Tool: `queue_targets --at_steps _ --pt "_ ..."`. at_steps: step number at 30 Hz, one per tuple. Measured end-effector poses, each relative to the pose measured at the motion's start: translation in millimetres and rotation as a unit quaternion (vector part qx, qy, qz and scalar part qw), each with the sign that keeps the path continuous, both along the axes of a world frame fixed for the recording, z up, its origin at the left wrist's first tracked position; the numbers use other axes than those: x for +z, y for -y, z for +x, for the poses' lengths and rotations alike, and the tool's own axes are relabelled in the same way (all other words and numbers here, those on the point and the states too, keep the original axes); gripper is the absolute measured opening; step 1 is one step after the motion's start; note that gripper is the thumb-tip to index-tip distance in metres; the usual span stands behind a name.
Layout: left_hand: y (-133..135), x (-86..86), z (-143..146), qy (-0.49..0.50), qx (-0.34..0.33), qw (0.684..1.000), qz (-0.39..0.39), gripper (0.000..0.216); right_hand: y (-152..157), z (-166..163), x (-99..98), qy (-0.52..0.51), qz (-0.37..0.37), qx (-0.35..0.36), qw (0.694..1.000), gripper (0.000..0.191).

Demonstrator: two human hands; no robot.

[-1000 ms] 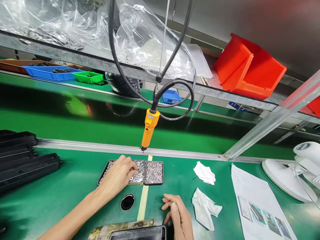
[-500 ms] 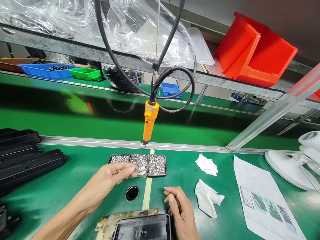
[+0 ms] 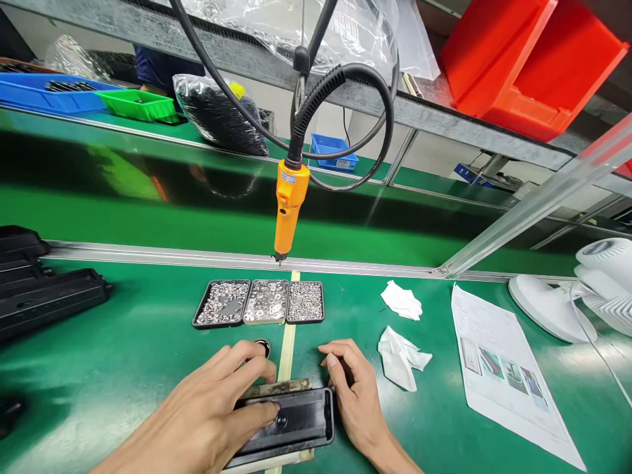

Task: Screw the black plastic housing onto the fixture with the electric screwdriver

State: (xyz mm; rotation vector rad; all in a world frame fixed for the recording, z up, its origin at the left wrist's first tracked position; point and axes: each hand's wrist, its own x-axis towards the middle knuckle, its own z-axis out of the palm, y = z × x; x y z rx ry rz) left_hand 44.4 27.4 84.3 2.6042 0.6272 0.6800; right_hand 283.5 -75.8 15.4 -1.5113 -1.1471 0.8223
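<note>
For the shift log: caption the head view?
Both hands, left and right, steady a black part below three screw trays.

Green tabletop (image 3: 148, 355): three screw trays (image 3: 259, 302), black housing (image 3: 291, 424), white wipes (image 3: 401, 355), printed sheet (image 3: 498, 368), stacked black parts (image 3: 39, 289).

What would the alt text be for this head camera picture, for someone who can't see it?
A person's left hand and right hand press on a black plastic part on a green workbench. Behind it sit three small trays of screws, under a hanging orange electric screwdriver; crumpled white wipes lie to the right.
</note>
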Motion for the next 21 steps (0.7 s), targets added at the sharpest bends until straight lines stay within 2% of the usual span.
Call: queue_targets --at_steps 1,3,6,10,14,17,21 --pt "0 2.4 -1 -0.021 -0.034 0.998 0.046 0.013 0 0 -0.4 0.001 0.000 0.000 1.000 0.032" --pt "0 3.4 -5 -0.056 -0.082 0.985 0.138 0.019 0 1 -0.6 0.000 0.003 0.002 1.000 0.031" --pt "0 -4.9 -14 -0.071 -0.092 0.972 0.204 0.028 -1 1 1.5 0.004 0.016 0.009 1.000 0.028" --pt "3 -15.5 -32 -0.051 -0.060 0.983 0.165 0.034 -2 0 6.3 0.008 0.029 0.013 0.999 0.026" --pt "8 -12.1 -44 -0.075 -0.079 0.982 0.154 0.046 -2 -1 7.8 0.003 0.021 0.010 1.000 0.025" --pt "12 -13.9 -44 -0.086 -0.081 0.982 0.149 0.049 -2 -1 7.1 0.007 0.017 0.016 1.000 0.025" --pt "17 -28.8 -37 -0.040 -0.070 0.992 0.092 0.050 -2 -2 6.0 0.012 0.016 0.018 1.000 0.026"
